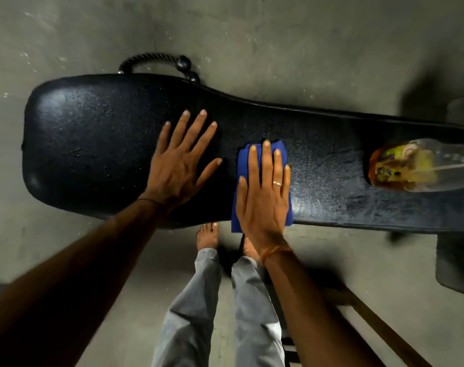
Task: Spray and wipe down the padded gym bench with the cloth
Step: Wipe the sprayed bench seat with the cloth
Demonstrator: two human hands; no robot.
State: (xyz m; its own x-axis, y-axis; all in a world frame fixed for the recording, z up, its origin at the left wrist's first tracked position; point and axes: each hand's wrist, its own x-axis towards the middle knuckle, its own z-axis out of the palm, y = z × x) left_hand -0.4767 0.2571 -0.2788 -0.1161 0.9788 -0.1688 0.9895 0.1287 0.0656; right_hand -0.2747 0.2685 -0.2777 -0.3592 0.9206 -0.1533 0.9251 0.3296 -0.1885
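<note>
The black padded bench point(93, 144) runs left to right across the view, its surface wet with droplets and streaks. My left hand point(181, 160) lies flat on the pad with fingers spread, holding nothing. My right hand point(264, 192) presses flat with straight fingers on a folded blue cloth point(279, 149) near the bench's near edge. A clear spray bottle point(405, 168) with a colourful label lies on its side on the pad at the right, apart from both hands.
A black rope handle point(151, 59) with ball ends lies on the concrete floor point(278, 35) behind the bench. My bare feet point(207, 237) and grey trousers stand by the near edge. A dark bench base point(456, 271) and a wooden bar point(379, 327) are at the lower right.
</note>
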